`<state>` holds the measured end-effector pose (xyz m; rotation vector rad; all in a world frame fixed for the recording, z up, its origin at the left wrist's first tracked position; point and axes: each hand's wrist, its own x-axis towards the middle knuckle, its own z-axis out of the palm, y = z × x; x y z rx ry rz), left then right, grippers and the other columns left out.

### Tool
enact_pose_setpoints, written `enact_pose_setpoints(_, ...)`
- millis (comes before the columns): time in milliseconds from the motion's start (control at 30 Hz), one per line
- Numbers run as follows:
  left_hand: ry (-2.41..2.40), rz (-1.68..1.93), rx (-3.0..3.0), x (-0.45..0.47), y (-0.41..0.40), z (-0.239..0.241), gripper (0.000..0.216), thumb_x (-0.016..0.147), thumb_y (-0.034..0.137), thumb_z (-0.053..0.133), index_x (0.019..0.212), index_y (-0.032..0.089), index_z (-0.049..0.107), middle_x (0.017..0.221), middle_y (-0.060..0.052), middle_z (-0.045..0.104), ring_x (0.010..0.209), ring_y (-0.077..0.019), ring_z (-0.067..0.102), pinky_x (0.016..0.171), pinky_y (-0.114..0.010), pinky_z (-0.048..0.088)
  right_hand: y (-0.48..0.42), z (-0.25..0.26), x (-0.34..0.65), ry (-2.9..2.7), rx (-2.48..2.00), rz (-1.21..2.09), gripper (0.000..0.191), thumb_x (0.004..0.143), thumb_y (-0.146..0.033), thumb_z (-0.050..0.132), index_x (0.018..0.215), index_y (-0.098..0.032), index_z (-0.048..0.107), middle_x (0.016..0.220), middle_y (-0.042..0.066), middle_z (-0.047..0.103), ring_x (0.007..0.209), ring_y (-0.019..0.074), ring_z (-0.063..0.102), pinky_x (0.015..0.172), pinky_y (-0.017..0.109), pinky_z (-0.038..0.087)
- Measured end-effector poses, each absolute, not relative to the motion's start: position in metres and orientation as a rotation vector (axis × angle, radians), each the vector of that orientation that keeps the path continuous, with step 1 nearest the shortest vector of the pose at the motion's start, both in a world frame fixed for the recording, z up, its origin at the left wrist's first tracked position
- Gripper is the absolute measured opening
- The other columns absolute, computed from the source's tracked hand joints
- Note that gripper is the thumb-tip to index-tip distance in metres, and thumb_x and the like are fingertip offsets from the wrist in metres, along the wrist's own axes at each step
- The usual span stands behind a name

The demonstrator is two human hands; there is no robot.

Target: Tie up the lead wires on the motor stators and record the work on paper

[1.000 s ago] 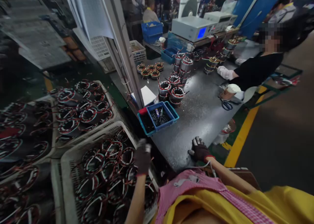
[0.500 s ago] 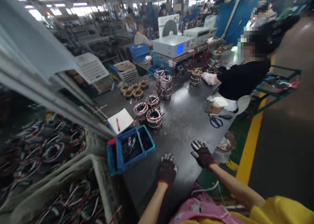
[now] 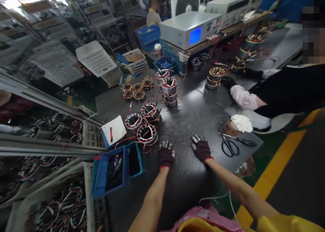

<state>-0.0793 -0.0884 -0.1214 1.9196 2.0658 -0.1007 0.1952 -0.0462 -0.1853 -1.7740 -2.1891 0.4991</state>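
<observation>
My left hand, in a dark glove with grey fingertips, lies flat on the dark tabletop with its fingers stretched out. Just beyond it to the left stands a wire-wound motor stator, with two more close behind. My right hand, gloved alike, rests palm down with fingers spread and nothing in it. To its right lie black-handled scissors beside a brown container heaped with white material. Stacked stators stand farther back.
Blue bins with pens sit at the left edge, near a notepad. Crates of stators stand lower left. A tester with a blue screen is at the back. At right, a co-worker's gloved hand touches stacked stators.
My view has turned and come closer to the table. Both hands have moved forward over the tabletop, nearer the stators and scissors, still flat. The co-worker's arm now reaches in from the right edge.
</observation>
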Motion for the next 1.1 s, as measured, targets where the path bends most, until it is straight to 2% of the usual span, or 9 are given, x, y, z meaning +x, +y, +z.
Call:
enact_pose_setpoints(100, 2.103, -0.052, 1.858, -0.079, -0.082, -0.121, 0.062, 0.108, 0.030, 0.062, 0.170, 0.026, 0.068, 0.181, -0.011, 0.056, 0.175, -0.0344, 0.047, 0.150, -0.062, 0.029, 0.025, -0.168, 0.183, -2.187, -1.829, 0.622, 0.063, 0.114, -0.039, 0.047, 0.171, -0.019, 0.065, 0.172, 0.017, 0.066, 0.163, 0.0380, 0.054, 0.139, 0.056, 0.034)
enact_pose_setpoints(233, 2.131, -0.004, 1.804, -0.080, -0.082, -0.126, 0.061, 0.107, 0.031, 0.065, 0.168, 0.026, 0.070, 0.181, -0.011, 0.056, 0.173, -0.0344, 0.049, 0.149, -0.062, 0.032, 0.172, -0.127, 0.151, -1.995, -1.930, 0.717, 0.068, 0.115, -0.036, 0.043, 0.174, -0.006, 0.056, 0.176, 0.025, 0.059, 0.165, 0.0362, 0.052, 0.136, 0.046, 0.039)
enact_pose_setpoints(333, 2.141, 0.043, 1.802, -0.081, -0.087, -0.134, 0.058, 0.109, 0.033, 0.064, 0.165, 0.025, 0.072, 0.179, -0.011, 0.059, 0.173, -0.0346, 0.050, 0.149, -0.063, 0.031, 0.273, -0.098, 0.120, -1.828, -1.990, 0.765, 0.069, 0.114, -0.033, 0.047, 0.176, -0.002, 0.052, 0.176, 0.030, 0.057, 0.162, 0.0380, 0.056, 0.133, 0.050, 0.044)
enact_pose_setpoints(433, 2.134, 0.075, 1.818, -0.083, -0.091, -0.143, 0.057, 0.109, 0.033, 0.063, 0.165, 0.027, 0.072, 0.178, -0.010, 0.061, 0.172, -0.0339, 0.051, 0.149, -0.062, 0.034, 0.321, -0.086, 0.092, -1.856, -1.977, 0.933, 0.061, 0.113, -0.033, 0.055, 0.167, -0.008, 0.065, 0.164, 0.026, 0.070, 0.147, 0.0350, 0.070, 0.119, 0.042, 0.055)
enact_pose_setpoints(533, 2.134, 0.076, 1.805, -0.084, -0.093, -0.148, 0.057, 0.108, 0.033, 0.063, 0.164, 0.028, 0.072, 0.177, -0.009, 0.062, 0.172, -0.0342, 0.050, 0.148, -0.063, 0.036, 0.319, -0.083, 0.074, -1.930, -2.001, 0.940, 0.051, 0.111, -0.036, 0.063, 0.155, -0.015, 0.076, 0.151, 0.021, 0.080, 0.136, 0.0338, 0.078, 0.109, 0.038, 0.059)
enact_pose_setpoints(700, 2.119, 0.092, 1.810, -0.086, -0.090, -0.144, 0.058, 0.107, 0.032, 0.063, 0.164, 0.025, 0.073, 0.172, -0.013, 0.067, 0.171, -0.0361, 0.053, 0.149, -0.065, 0.033, 0.282, -0.060, 0.072, -2.250, -2.061, 0.704, 0.046, 0.115, -0.026, 0.054, 0.148, -0.006, 0.079, 0.143, 0.031, 0.080, 0.135, 0.0362, 0.080, 0.110, 0.042, 0.060)
enact_pose_setpoints(833, 2.120, 0.073, 1.803, -0.083, -0.084, -0.133, 0.056, 0.108, 0.030, 0.061, 0.162, 0.025, 0.075, 0.169, -0.013, 0.070, 0.169, -0.0356, 0.054, 0.148, -0.064, 0.032, 0.240, -0.040, 0.077, -2.380, -1.992, 0.714, 0.041, 0.114, -0.021, 0.057, 0.140, -0.002, 0.082, 0.138, 0.032, 0.082, 0.136, 0.0356, 0.079, 0.114, 0.041, 0.058)
enact_pose_setpoints(933, 2.118, 0.045, 1.799, -0.080, -0.081, -0.124, 0.057, 0.109, 0.031, 0.060, 0.164, 0.022, 0.073, 0.173, -0.014, 0.066, 0.171, -0.0344, 0.052, 0.149, -0.061, 0.031, 0.199, -0.035, 0.072, -2.465, -1.925, 0.761, 0.041, 0.116, -0.019, 0.056, 0.139, 0.002, 0.081, 0.139, 0.031, 0.081, 0.135, 0.0353, 0.079, 0.114, 0.040, 0.057)
enact_pose_setpoints(1100, 2.137, 0.010, 1.787, -0.076, -0.074, -0.111, 0.060, 0.107, 0.032, 0.062, 0.165, 0.022, 0.071, 0.178, -0.012, 0.062, 0.173, -0.0320, 0.049, 0.151, -0.057, 0.027, 0.131, -0.033, 0.056, -2.604, -1.794, 0.852, 0.040, 0.116, -0.020, 0.056, 0.144, -0.006, 0.082, 0.147, 0.027, 0.080, 0.140, 0.0373, 0.077, 0.119, 0.043, 0.059)
